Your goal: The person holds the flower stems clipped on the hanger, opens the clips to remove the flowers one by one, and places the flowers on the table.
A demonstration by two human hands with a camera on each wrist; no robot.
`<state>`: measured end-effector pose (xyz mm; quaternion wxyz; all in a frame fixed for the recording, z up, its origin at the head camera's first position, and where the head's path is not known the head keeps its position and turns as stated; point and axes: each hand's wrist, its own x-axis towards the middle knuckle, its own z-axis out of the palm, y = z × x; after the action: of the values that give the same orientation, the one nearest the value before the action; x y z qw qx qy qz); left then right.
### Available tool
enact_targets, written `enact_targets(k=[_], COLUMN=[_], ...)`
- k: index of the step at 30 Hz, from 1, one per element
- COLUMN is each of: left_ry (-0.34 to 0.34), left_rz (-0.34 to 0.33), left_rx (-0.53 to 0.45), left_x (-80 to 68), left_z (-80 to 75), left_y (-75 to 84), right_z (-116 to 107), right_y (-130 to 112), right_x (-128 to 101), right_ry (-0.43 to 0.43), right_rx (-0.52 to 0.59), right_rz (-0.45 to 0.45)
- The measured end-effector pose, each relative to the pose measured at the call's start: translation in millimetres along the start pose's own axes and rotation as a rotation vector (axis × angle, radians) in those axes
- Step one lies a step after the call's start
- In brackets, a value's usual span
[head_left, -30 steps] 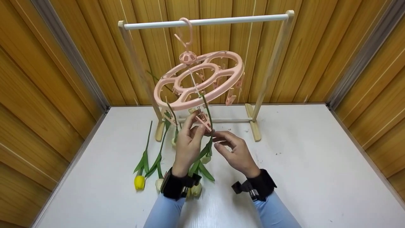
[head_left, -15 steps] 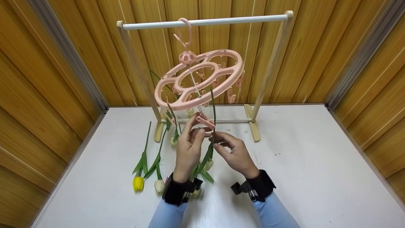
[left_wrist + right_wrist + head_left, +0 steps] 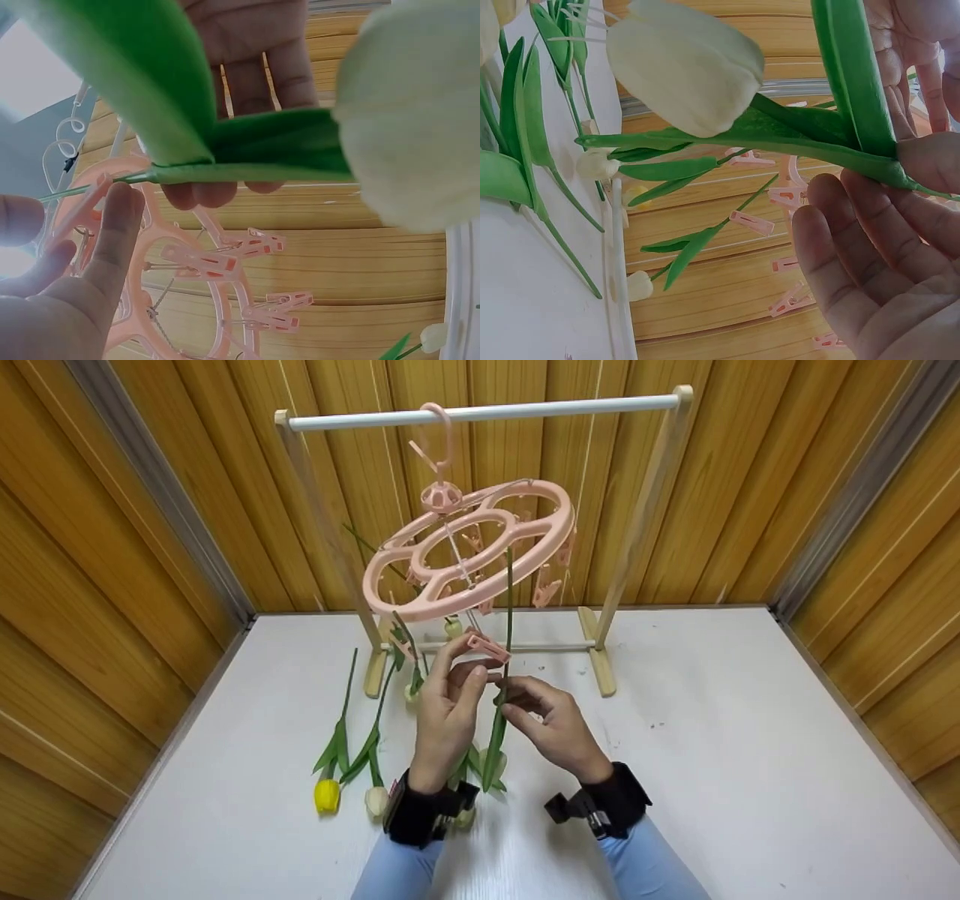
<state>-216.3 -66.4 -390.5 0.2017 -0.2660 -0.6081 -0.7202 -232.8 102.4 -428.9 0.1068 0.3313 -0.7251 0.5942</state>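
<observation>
White tulip (image 3: 493,761), artificial, green stem (image 3: 508,607) and leaves: held head-down above the white tabletop (image 3: 712,750), the stem rising past the rim of the pink clip hanger (image 3: 469,551). In the right wrist view the white bloom (image 3: 686,64) hangs close to the lens, stem running to the fingers.

Right hand (image 3: 551,720): fingers curled, pinching the stem just below the clip.

Left hand (image 3: 446,705): thumb and forefinger pinching a pink clothes peg (image 3: 487,647) that dangles from the hanger, just beside the stem. In the left wrist view the peg (image 3: 79,206) lies along the stem at the fingertips; whether its tips are closed on the stem cannot be told.

Clip hanger: round, pink, tilted, hooked on the white rail (image 3: 480,412) of a wooden rack (image 3: 645,525) standing on the table. Further pegs (image 3: 545,592) hang from its rim; a pale tulip head (image 3: 454,626) hangs beneath it.

Loose tulips on the table, left of the left hand: one yellow (image 3: 327,795), one white (image 3: 375,801), stems pointing toward the rack.

Both wrists: black straps (image 3: 607,806) over light blue sleeves (image 3: 652,866).

Surround: wooden panel walls (image 3: 112,547).
</observation>
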Motion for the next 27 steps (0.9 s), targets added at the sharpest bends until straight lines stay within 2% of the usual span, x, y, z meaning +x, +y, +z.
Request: enact_targets(k=[4,9,14,20,27], left_ry=[-0.015,-0.026,-0.001,0.041,0.120], left_rz=[0.015,0.062,0.085,0.077,0.027], left_rx=[-0.032,0.010,0.021,0.022,0.025], left_x=[0.7,3.4,6.2,7.4,6.2], left_z=[-1.6,-6.2,-10.2,-11.5,-12.6], left_y=[-0.5,-2.0,-2.0,-2.1,-1.4], right_z=[0.3,-0.3,-1.4,-3.1,-4.3], right_y=[0.1,0.1,0.9,2.2,2.4], right_x=[-0.2,-0.6,-0.3,-0.5,-1.4], right_ry=[-0.002,-0.002,0.008,0.016,0.026], right_rx=[0.008,0.017,0.021,0.009,-0.014], right_rz=[0.007,0.014,0.014,-0.003,-0.015])
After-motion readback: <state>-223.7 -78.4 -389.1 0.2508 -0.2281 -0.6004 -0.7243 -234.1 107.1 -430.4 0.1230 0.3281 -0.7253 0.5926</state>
